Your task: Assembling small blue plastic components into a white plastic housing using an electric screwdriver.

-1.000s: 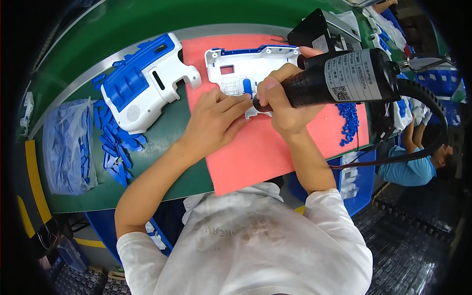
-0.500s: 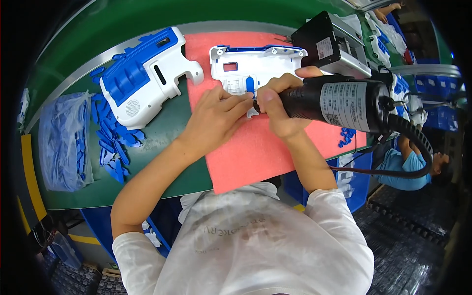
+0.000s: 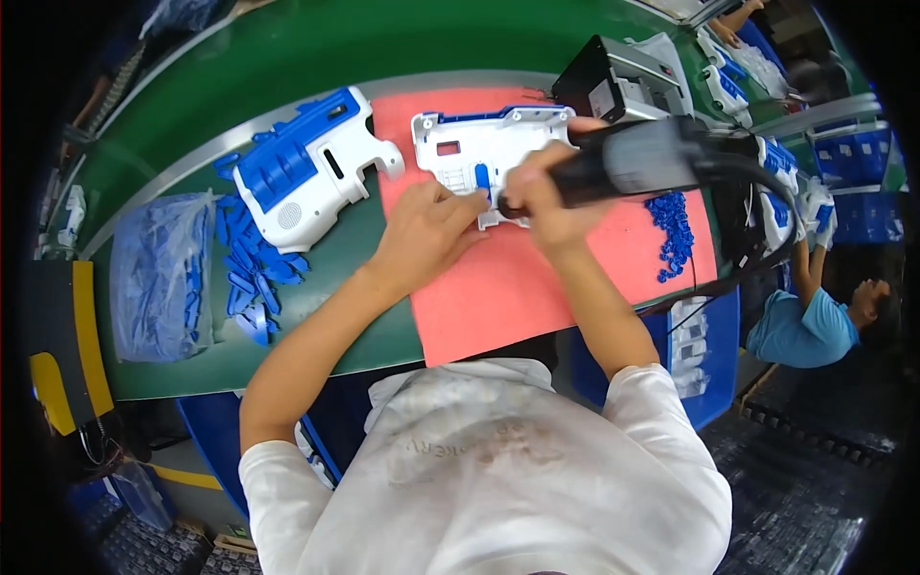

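Observation:
My right hand [image 3: 548, 203] is wrapped round a thick black electric screwdriver [image 3: 618, 165], held nearly level and blurred by motion, its nose pointing left. Below that nose lies a white plastic housing shell [image 3: 503, 142] with blue trim, its hollow side up on the pink mat. My left hand [image 3: 420, 228] is closed at the shell's near edge, fingertips pressed beside a narrow blue plastic strip [image 3: 482, 174] inside it. The fingers and the screwdriver hide the spot where the bit points.
A white and blue housing [image 3: 316, 177] lies left of the pink mat [image 3: 470, 316], beside loose blue strips [image 3: 251, 273] and a plastic bag [image 3: 158, 278]. Small blue parts [image 3: 673, 230] lie at right, a black box-shaped device [image 3: 604, 81] behind. Another person [image 3: 805, 321] is at far right.
The screwdriver's nose has pulled back right from my left fingertips, and its body has swung slightly. My left hand stays at the shell's edge. The whole view has shifted, showing more small blue parts.

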The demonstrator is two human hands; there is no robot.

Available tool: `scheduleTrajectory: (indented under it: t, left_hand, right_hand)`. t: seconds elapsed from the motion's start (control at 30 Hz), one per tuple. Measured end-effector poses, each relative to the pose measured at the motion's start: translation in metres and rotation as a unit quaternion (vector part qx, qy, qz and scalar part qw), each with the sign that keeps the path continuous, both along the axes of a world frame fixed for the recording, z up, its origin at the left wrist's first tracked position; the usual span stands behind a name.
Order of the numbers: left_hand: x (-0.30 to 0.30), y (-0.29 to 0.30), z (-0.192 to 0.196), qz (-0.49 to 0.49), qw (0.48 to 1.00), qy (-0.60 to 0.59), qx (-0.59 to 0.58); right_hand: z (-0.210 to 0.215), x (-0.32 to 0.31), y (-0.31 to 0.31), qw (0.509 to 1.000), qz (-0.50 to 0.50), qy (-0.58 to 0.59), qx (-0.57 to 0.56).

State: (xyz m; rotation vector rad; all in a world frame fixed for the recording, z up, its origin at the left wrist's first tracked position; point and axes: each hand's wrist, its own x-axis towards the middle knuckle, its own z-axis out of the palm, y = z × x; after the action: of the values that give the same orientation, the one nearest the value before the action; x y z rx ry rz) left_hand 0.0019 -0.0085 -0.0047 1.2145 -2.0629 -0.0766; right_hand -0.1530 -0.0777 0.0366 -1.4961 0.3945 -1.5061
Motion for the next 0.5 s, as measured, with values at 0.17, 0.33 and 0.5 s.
scheduleTrajectory:
  t: [0.17, 0.33, 0.5]
  left_hand:
    - [0.000, -0.001, 0.052, 0.016, 0.997, 0.079, 0.000]
    - [0.043, -0.025, 0.142, 0.065, 0.808, 0.481, 0.335]
    - [0.054, -0.088, 0.153, 0.073, 0.865, 0.423, 0.260]
  right_hand:
    - [0.085, -0.078, 0.012, 0.986, 0.031, -0.162, -0.036]
    - [0.063, -0.145, 0.019, 0.997, -0.021, -0.078, -0.017]
    - [0.033, -0.161, 0.020, 0.986, -0.138, 0.079, 0.045]
